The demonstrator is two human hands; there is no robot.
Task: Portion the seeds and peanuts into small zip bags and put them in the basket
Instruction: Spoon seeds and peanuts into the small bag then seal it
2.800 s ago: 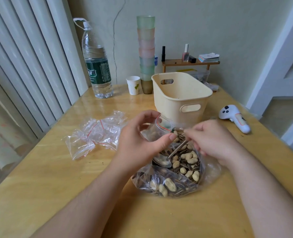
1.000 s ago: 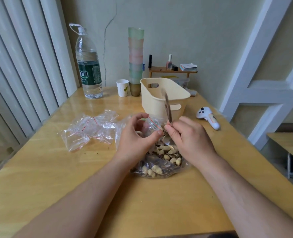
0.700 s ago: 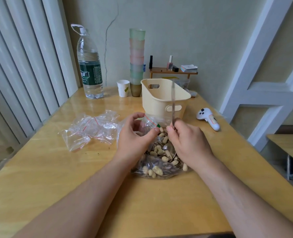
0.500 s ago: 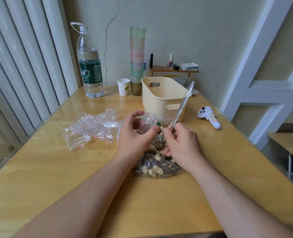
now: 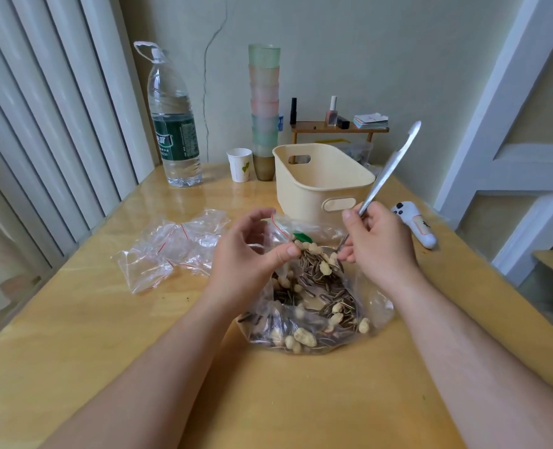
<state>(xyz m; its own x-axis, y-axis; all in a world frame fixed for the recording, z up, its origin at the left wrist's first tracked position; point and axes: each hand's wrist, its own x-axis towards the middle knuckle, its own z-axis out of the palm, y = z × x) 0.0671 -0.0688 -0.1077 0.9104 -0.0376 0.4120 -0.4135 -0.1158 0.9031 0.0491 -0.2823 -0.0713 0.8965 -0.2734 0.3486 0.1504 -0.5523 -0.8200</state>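
Note:
A big clear bag of striped seeds and peanuts (image 5: 314,315) lies open on the wooden table (image 5: 90,335) in front of me. My left hand (image 5: 249,257) pinches a small zip bag (image 5: 280,226) with a red seal line by its mouth, just above the pile. My right hand (image 5: 375,244) grips a metal spoon (image 5: 385,173); its handle points up and to the right, and its loaded bowl sits at the small bag's mouth. The cream plastic basket (image 5: 320,183) stands right behind both hands.
Several spare small zip bags (image 5: 168,251) lie to the left. A large water bottle (image 5: 174,124), a paper cup (image 5: 240,165) and a tall stack of coloured cups (image 5: 264,108) stand at the back. A white controller (image 5: 417,226) lies to the right.
The spoon has dipped into the pile and come up loaded at the small bag's mouth, its handle swinging from upright to the right. My left hand stays on the small bag.

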